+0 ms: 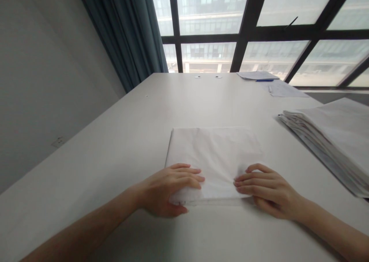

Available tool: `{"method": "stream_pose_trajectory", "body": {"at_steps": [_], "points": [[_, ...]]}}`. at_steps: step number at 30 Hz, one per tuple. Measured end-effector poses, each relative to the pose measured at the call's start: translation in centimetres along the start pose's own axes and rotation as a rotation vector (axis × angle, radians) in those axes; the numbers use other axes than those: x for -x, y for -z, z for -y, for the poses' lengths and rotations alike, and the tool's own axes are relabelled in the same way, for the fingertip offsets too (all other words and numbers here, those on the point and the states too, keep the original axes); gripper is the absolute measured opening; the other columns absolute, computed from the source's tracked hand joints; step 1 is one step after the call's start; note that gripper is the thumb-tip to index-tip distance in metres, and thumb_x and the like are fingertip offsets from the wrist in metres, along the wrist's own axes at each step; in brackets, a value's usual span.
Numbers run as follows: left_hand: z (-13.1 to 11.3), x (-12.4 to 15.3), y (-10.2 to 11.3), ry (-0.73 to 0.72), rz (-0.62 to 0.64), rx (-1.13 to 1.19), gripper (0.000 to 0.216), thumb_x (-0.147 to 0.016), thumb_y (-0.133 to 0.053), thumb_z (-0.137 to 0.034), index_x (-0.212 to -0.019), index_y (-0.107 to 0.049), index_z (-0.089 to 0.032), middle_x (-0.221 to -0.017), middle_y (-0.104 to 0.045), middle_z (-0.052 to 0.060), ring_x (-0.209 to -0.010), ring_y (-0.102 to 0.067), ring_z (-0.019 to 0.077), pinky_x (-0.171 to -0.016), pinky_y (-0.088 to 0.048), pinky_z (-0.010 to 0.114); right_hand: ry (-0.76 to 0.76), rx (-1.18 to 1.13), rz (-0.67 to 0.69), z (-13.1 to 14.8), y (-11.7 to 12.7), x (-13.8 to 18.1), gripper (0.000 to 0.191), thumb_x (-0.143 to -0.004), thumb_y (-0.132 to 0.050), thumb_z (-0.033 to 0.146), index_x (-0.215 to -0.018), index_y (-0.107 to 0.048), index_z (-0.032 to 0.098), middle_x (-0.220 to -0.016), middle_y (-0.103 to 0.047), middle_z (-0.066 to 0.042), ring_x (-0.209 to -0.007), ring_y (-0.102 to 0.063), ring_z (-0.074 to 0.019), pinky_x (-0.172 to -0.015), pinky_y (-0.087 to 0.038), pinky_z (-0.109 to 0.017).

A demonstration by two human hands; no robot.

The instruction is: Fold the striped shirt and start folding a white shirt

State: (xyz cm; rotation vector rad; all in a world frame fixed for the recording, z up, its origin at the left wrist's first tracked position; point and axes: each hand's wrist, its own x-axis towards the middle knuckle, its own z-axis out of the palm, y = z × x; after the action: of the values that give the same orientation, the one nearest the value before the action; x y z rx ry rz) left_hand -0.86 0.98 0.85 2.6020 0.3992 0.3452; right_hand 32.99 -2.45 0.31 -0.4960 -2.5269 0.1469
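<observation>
Both forearms are bare, each hand [170, 189] without rings or gloves.

This looks like an office or meeting room. A long, plain white surface [138, 139] runs up to a wall of big windows [210, 8] with dark frames, and through the glass stands a many-storeyed building with rows of panes. A blue-grey curtain [127, 31] hangs in the corner beside a bare grey wall [43, 69] with a socket low down. Loose papers [284, 89] and a blue pen [264, 80] lie at the far end; a thick stack of sheets [331, 139] sits at the right.
</observation>
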Motion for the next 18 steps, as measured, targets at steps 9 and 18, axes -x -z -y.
{"method": "stream_pose_trajectory", "body": {"at_steps": [9,18], "points": [[-0.03,-0.1,-0.3,-0.075,-0.202,0.1,0.012,-0.09,-0.054,-0.012,-0.097,-0.061,-0.019,-0.105,-0.073,0.009,-0.116,-0.062,0.0205,-0.1,-0.048,0.034,-0.039,0.011,0.089,-0.04,-0.13,0.02,0.027,-0.093,-0.047,0.014,-0.117,-0.059,0.016,-0.109,-0.072,-0.01,-0.11,-0.062,-0.0168,-0.098,-0.043,-0.036],[-0.34,-0.25,0.31,-0.05,-0.094,0.108,0.023,-0.082,-0.066,-0.038,-0.09,-0.055,-0.02,-0.12,-0.066,0.012,-0.123,-0.055,0.0274,-0.103,-0.045,0.041,-0.143,0.041,0.12,-0.17,-0.55,0.38,0.038,-0.101,-0.037,0.038,-0.119,-0.061,0.017,-0.111,-0.069,-0.013,-0.106,-0.063,-0.0187,-0.091,-0.05,-0.033]]}}
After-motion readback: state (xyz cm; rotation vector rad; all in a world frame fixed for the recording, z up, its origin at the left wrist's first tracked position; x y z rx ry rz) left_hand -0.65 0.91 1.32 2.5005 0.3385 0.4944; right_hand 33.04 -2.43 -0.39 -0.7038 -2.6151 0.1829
